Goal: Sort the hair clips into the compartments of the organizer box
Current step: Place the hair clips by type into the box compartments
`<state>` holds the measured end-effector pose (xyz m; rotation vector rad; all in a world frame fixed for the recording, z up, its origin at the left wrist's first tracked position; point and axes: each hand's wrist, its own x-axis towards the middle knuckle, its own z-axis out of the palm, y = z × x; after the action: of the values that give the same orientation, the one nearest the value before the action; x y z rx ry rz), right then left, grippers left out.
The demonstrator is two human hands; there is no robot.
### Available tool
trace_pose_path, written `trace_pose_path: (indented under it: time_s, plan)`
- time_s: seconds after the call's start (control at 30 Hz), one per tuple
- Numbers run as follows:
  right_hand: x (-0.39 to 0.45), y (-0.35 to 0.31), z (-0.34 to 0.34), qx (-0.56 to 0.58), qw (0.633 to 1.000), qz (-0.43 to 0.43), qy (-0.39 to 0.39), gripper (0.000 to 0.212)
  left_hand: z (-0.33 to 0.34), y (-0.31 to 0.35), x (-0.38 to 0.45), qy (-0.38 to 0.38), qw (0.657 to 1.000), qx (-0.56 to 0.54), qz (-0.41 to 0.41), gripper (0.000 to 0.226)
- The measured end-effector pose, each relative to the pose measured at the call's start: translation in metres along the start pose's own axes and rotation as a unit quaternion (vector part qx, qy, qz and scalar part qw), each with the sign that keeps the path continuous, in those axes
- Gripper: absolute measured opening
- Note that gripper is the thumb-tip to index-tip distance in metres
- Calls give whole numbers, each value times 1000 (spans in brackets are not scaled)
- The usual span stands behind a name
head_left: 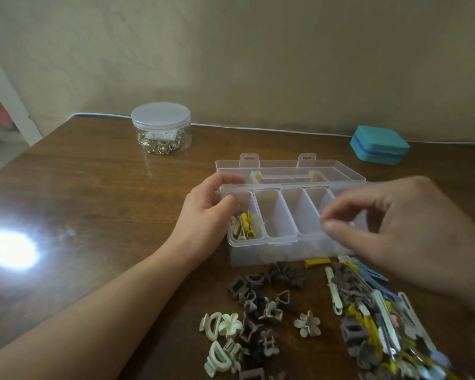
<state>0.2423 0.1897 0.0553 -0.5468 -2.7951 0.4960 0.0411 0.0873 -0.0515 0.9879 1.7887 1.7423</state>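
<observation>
1. The box (pixel 261 244), clear plastic with its lid (pixel 337 171) open and lying flat behind it, sits about mid-table (pixel 93 187), toward the far edge.
2. A row of compartments runs across the box. The leftmost one holds a few yellow and pale clips (pixel 244 226). The next three show nothing inside, and the right end is hidden behind the right hand.
3. The left hand (pixel 211 207) grips the box's left end, fingers curled over the far-left corner of the rim and thumb at the side wall.
4. The right hand (pixel 390 223) hovers over the right end of the box, thumb and fingertips brought together. Motion blur keeps me from telling whether anything is pinched between them.
5. Loose claw clips (pixel 247 325) in brown, grey and cream lie on the table between the box and the near edge.
6. To their right is a denser heap of flat clips (pixel 376 322), yellow, blue, white and grey, partly under the right wrist.
7. A lidded jar (pixel 161 127) of small trinkets stands near the far left corner.
8. A teal case (pixel 379 144) sits by the far edge, right of the box.
</observation>
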Motion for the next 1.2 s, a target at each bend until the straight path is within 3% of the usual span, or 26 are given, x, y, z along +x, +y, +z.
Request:
trace_pose_path:
  time_s: [0.1, 0.17, 0.33, 0.67, 0.83, 0.9, 1.0, 1.1, 1.2]
  plan:
    - [-4, -1, 5, -150, 982, 23, -110, 10, 0, -1, 0, 8, 1000, 2, 3, 33]
    - [-3, -2, 19, -210, 970, 18, -118, 23, 0, -1, 0, 15, 1000, -4, 1, 33]
    - [3, -3, 43, -286, 949, 0, -136, 27, 0, 1, 0, 24, 1000, -16, -5, 34]
    - [0, -3, 34, -254, 956, -19, -143, 38, -1, 0, 1, 21, 999, -20, -14, 34]
    - [3, 2, 40, -268, 953, -37, -138, 31, -1, 0, 2, 22, 1000, -14, -13, 36]
    - [4, 3, 35, -229, 963, -43, -139, 29, -1, 0, 2, 22, 1000, -9, -14, 36]
    - [1, -2, 14, -47, 987, -11, -151, 25, -1, 1, 1, 22, 1000, -1, -12, 35]
    - [5, -3, 10, 162, 987, -3, 6, 23, 0, 2, 0, 2, 1000, 2, -3, 34]
    - [13, 0, 29, 180, 977, 18, 114, 14, 1, 4, -2, -24, 1000, 10, -4, 37]
